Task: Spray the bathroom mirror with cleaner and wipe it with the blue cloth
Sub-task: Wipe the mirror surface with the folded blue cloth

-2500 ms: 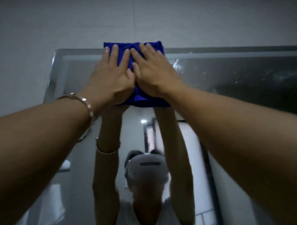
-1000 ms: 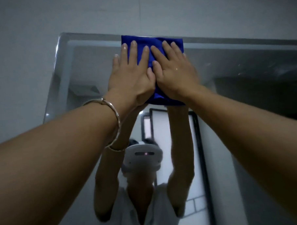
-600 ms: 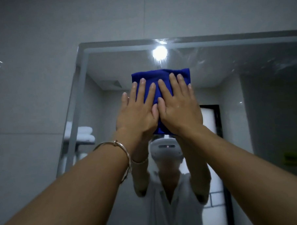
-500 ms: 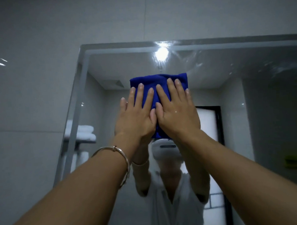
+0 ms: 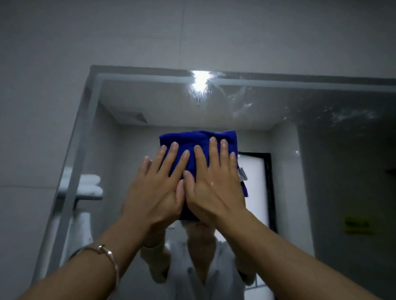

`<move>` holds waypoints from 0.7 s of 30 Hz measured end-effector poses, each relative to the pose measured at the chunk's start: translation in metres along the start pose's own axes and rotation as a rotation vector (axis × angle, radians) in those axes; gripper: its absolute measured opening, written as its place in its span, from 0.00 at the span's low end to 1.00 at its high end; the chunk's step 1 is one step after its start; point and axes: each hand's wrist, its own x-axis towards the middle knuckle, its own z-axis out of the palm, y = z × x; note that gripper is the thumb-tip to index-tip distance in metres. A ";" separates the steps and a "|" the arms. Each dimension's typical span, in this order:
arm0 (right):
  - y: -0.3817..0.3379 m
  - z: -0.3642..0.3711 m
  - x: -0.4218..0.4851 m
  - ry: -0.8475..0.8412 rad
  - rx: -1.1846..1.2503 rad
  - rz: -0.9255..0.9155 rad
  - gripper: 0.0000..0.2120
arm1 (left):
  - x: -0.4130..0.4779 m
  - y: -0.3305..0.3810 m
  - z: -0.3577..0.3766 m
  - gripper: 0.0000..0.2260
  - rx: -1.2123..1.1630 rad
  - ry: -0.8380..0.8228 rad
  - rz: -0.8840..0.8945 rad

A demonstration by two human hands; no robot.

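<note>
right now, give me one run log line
step: wipe | left hand: flat on blue cloth | right hand: same | mirror: streaks upper right

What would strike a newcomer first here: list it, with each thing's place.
The blue cloth stands out at the centre, pressed flat against the mirror by the left hand and right hand side by side, fingers straight. Above it, a reflected light glares near the mirror's top edge, with smeary streaks to its right.
</note>
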 end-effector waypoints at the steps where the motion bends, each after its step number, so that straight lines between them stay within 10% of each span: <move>1: -0.003 0.007 0.001 0.033 0.022 0.020 0.35 | 0.001 -0.012 -0.004 0.25 0.012 0.019 0.061; 21: 0.083 -0.046 0.155 0.232 -0.091 0.123 0.30 | 0.104 0.008 -0.012 0.29 -0.014 0.242 0.061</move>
